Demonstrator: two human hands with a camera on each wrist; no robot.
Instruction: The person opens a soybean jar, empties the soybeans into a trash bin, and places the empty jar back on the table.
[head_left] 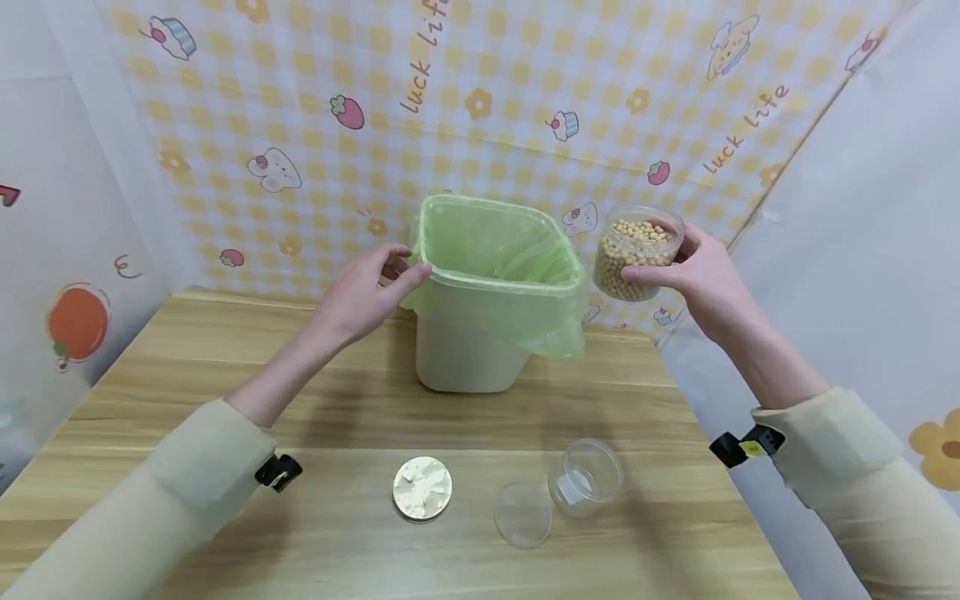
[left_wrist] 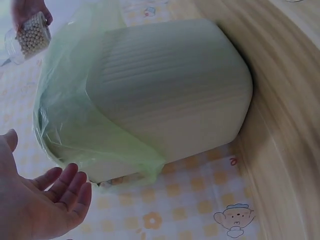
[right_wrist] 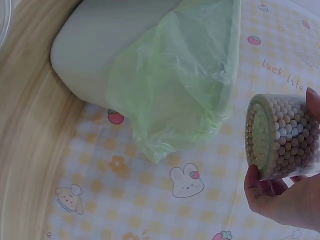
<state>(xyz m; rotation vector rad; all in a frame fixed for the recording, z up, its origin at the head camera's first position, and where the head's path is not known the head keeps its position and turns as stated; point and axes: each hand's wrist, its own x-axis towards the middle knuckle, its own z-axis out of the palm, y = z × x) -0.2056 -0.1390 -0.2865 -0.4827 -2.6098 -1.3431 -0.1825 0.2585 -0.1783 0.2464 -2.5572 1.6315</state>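
My right hand point(head_left: 701, 267) grips a clear plastic jar of soybeans point(head_left: 637, 258), held in the air to the right of the bin. The jar has no lid on and is tilted slightly; in the right wrist view, the beans point(right_wrist: 290, 130) fill much of it. A white trash bin point(head_left: 468, 354) stands on the table, lined with a green plastic bag point(head_left: 502, 287) folded over its rim. At the bin's left rim is my left hand point(head_left: 367, 292), fingers loosely bent and holding nothing; whether it touches the bag I cannot tell.
Nearer the front of the table point(head_left: 337, 533) lie a round silvery lid point(head_left: 422, 489), a clear flat disc point(head_left: 522, 515) and an empty-looking clear container point(head_left: 603, 471). Behind the bin hangs a yellow checked cloth point(head_left: 300, 108); a white cloth point(head_left: 847, 208) hangs on the right.
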